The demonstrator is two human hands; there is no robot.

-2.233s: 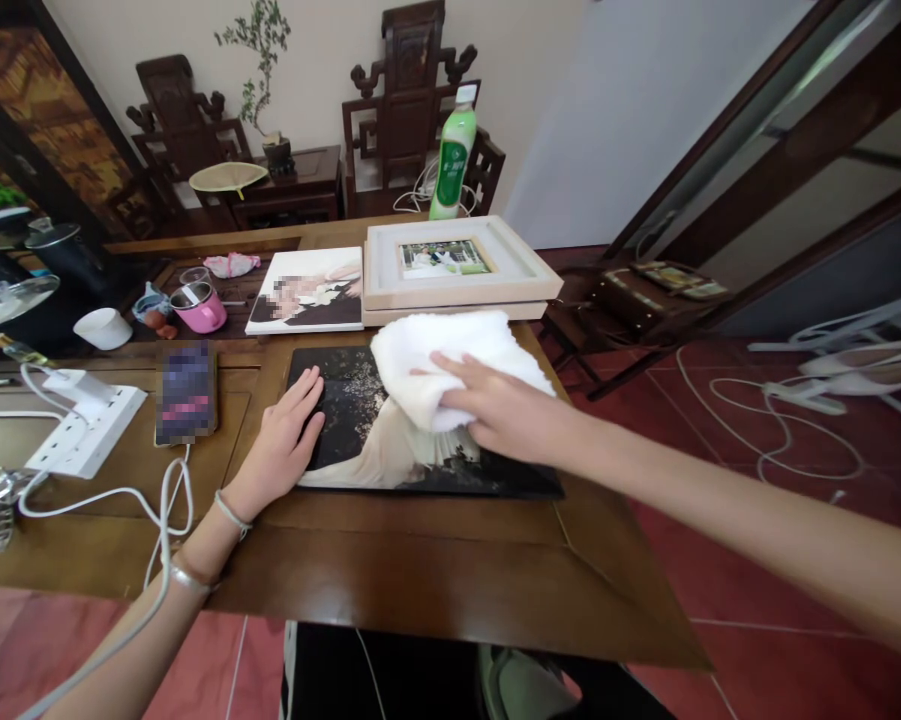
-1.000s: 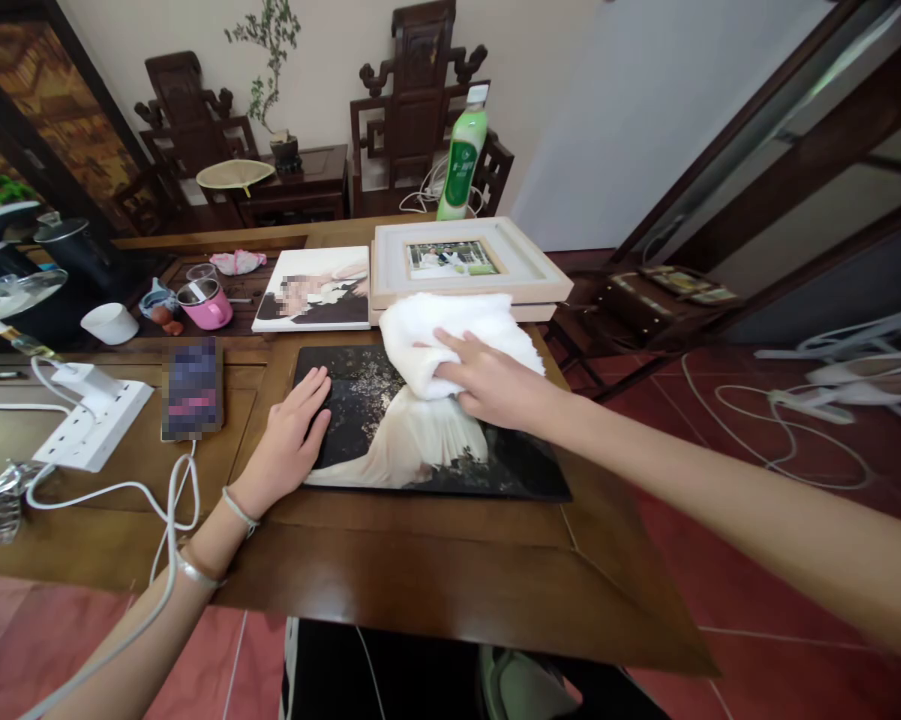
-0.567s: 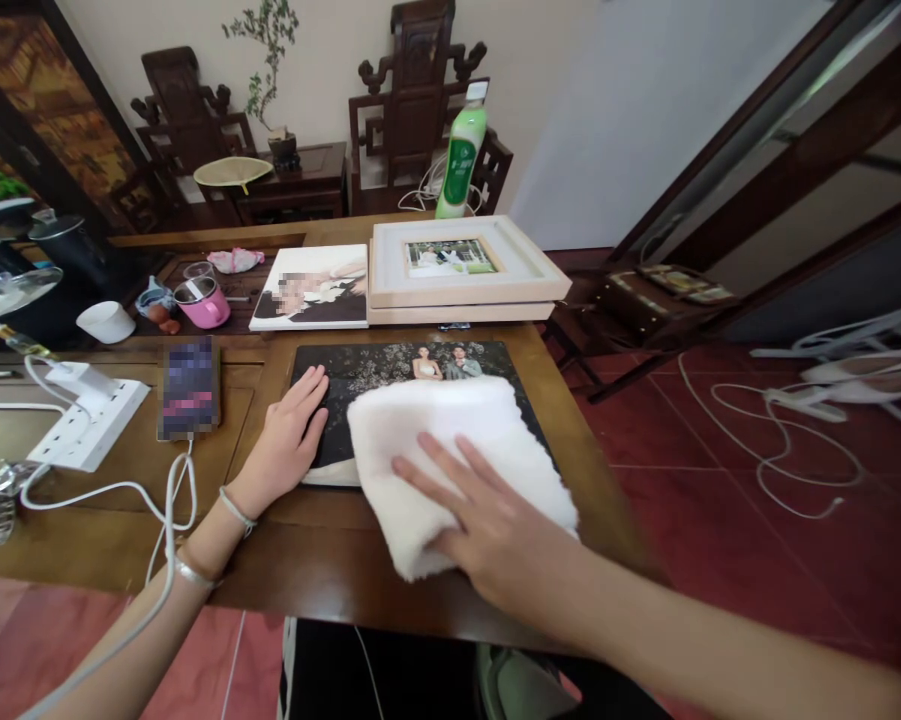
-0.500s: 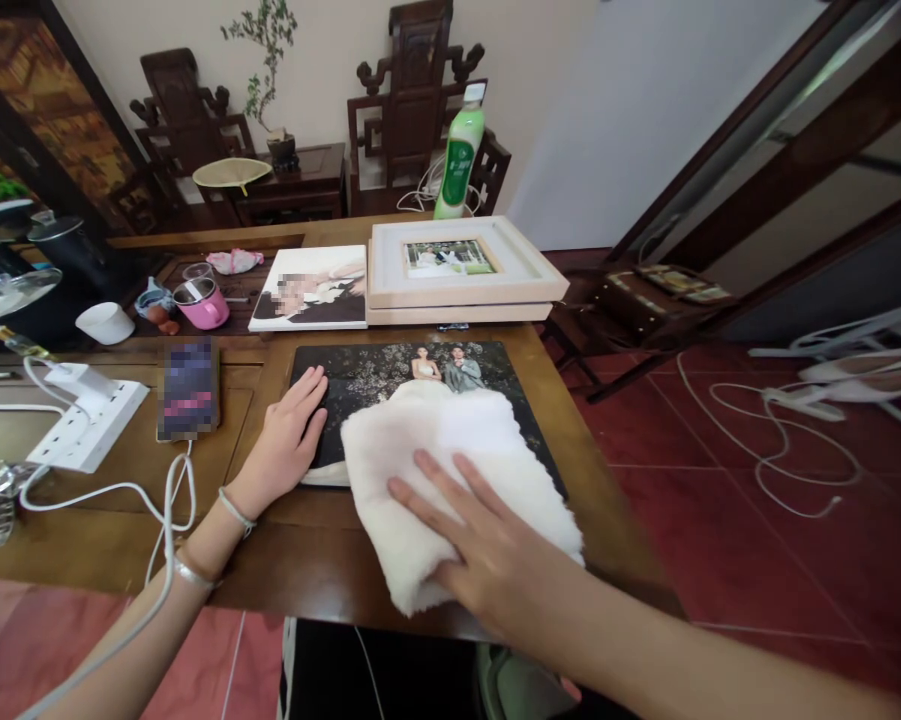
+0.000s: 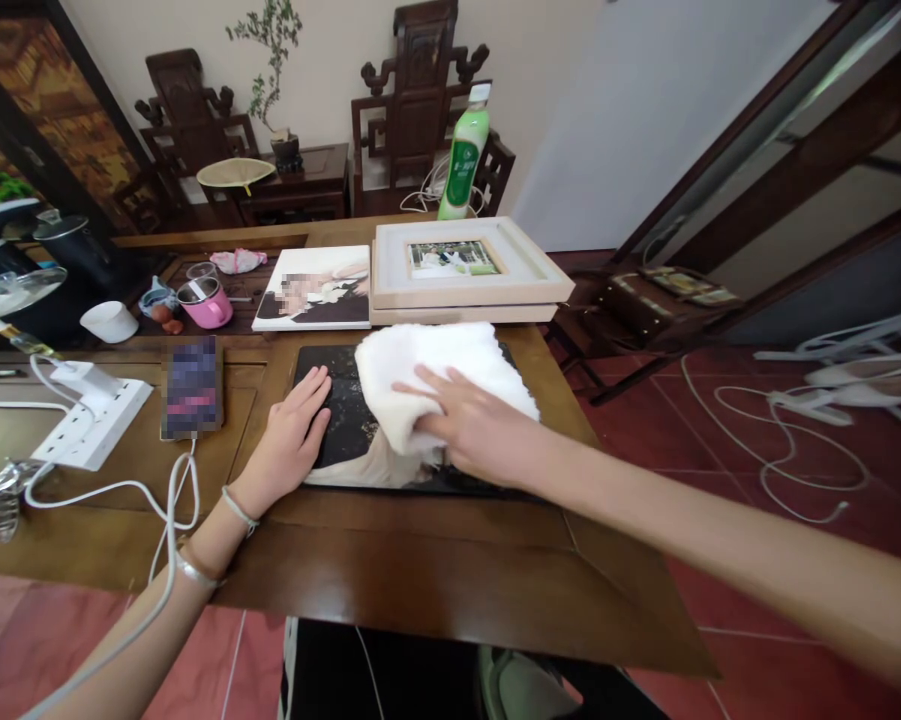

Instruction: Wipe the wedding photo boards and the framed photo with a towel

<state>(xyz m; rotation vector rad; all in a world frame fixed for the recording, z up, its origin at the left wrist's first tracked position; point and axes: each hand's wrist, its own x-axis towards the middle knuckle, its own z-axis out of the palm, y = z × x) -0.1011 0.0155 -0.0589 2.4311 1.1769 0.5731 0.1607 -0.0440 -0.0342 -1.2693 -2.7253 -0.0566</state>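
Note:
A dark photo panel (image 5: 345, 415) lies flat on the wooden table, its upper and right parts largely covered by a fluffy white towel (image 5: 439, 352). My left hand (image 5: 294, 428) rests flat on the panel's left edge, fingers stretched out and holding nothing. On top of the towel, my right hand (image 5: 469, 420) presses it against the panel; the thumb sits by the towel's folded near edge, and the fingers lie over the pile. Most of the panel's picture is hidden beneath the towel.
Behind the panel are stacked pale frames (image 5: 472, 290), a white-edged photo board (image 5: 315, 310) and a green bottle (image 5: 465, 155). To the left are a phone (image 5: 193, 385) on a white cable, a power strip (image 5: 94, 425), a pink mug (image 5: 206, 308) and a white cup (image 5: 109, 322).
My right hand has pushed the towel away from me, toward the panel's far edge. It now hides the pictured couple and exposes the panel's near edge. My left hand stays put.

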